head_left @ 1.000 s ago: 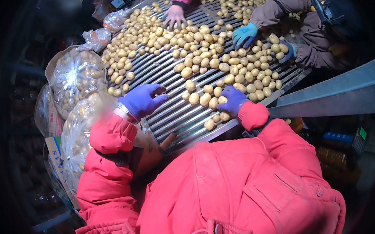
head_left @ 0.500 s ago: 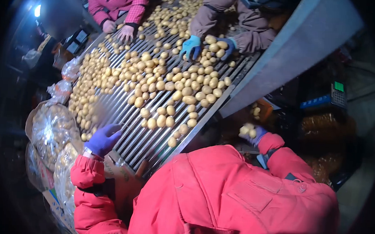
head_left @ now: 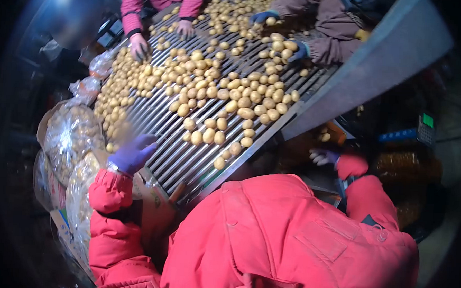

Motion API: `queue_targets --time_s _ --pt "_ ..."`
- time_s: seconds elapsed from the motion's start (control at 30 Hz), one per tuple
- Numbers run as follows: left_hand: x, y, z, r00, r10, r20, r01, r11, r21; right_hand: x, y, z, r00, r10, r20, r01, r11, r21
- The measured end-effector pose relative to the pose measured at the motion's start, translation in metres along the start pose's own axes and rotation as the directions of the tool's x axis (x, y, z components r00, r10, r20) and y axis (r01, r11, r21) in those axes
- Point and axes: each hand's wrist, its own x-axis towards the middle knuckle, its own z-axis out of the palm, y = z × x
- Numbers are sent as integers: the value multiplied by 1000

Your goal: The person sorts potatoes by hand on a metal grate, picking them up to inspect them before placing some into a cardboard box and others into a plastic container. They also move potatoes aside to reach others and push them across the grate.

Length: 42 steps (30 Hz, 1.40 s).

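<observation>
My left hand (head_left: 133,154), in a purple glove, is raised with its fingers apart at the lower left edge of the slatted metal sorting table (head_left: 162,164); it holds nothing. Many potatoes (head_left: 192,80) lie over the slats beyond it. Past the table's right edge, my right hand (head_left: 324,157) reaches over a dark area, its pale-tipped gloved fingers spread and no potatoes in them. Small potatoes (head_left: 324,134) show just beyond it, near an orange container.
Clear bags of potatoes (head_left: 68,142) stand at the left. A slanted metal panel (head_left: 372,68) borders the table's right. A blue scale (head_left: 400,135) with a green display sits at the right. Two people's gloved hands (head_left: 138,47) work at the far side.
The potatoes held in my right hand are gone from it, and its fingers have opened. My left hand stays raised. The co-workers' hands have shifted over the potatoes, and the view has moved slightly.
</observation>
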Motion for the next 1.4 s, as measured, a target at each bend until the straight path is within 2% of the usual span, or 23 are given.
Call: queue_targets --time_s 0.03,0.1,0.17,0.2,0.23,0.3,0.37,0.53,0.63,0.67,0.77,0.8,0.9,0.93,1.03,1.07,1.17,1.2,1.23,1.3,1.33,1.37,1.4 --pt "-1 3 0 1000 23 -4 -23 999 36 -14 -20 49 990 -53 130 54 998 -9" --pt "-3 13 -1 1000 -16 3 16 1000 3 -24 -67 131 865 -320 386 436 860 -265" --pt "-5 18 0 1000 -26 -6 26 1000 -17 -34 -128 196 861 -369 349 508 599 -619" --pt "-5 18 0 1000 -18 -9 18 1000 -12 2 -128 209 728 -643 238 540 324 -777" --pt "-6 20 0 1000 -12 -12 12 1000 -7 35 -128 221 484 -854 193 442 48 -896" --pt "-8 30 -2 999 -38 -9 38 999 17 54 -174 244 586 -810 24 -154 -140 -978" --pt "-9 34 -5 998 -58 -2 57 996 66 116 -189 228 656 -723 -218 -245 69 -967" --pt "-6 32 -10 997 -60 42 55 991 123 131 -195 208 640 -749 -169 -217 34 -976" --pt "-2 25 -9 998 -45 32 40 988 148 144 -191 194 603 -784 -148 191 323 -927" --pt "-2 25 -9 999 -38 16 34 984 175 129 -193 202 583 -790 -188 226 380 -897" --pt "0 22 -8 1000 -14 11 12 981 194 144 -190 207 577 -813 -78 324 315 -892" --pt "2 20 -7 1000 -18 15 15 982 187 146 -189 213 520 -851 -68 394 310 -865" --pt "3 19 -7 999 -33 21 29 985 169 117 -205 243 651 -753 -102 394 449 -802" --pt "2 21 -7 999 -38 24 33 986 164 132 -199 244 609 -789 -77 369 368 -854" --pt "3 26 -10 996 -72 48 64 986 153 120 -209 281 652 -749 -115 49 194 -980" --pt "2 25 -10 996 -73 50 65 987 146 119 -211 287 645 -760 -83 63 161 -985" --pt "3 24 -10 997 -68 46 62 990 130 110 -227 286 816 -559 146 152 -35 -988" --pt "3 22 -9 997 -66 38 60 990 128 118 -218 280 730 -650 210 201 -90 -975" --pt "2 20 -9 998 -64 29 60 990 124 117 -212 275 695 -700 166 327 101 -940" --pt "2 24 -11 994 -95 47 89 989 115 104 -212 275 646 -762 50 557 426 -713" --pt "1 24 -11 994 -93 48 87 989 118 97 -216 272 811 -584 24 551 750 -365" --pt "1 25 -10 995 -89 50 83 989 121 93 -217 271 847 -508 156 513 859 12" --pt "2 25 -10 994 -93 62 86 991 105 89 -217 268 831 -467 301 349 860 372"
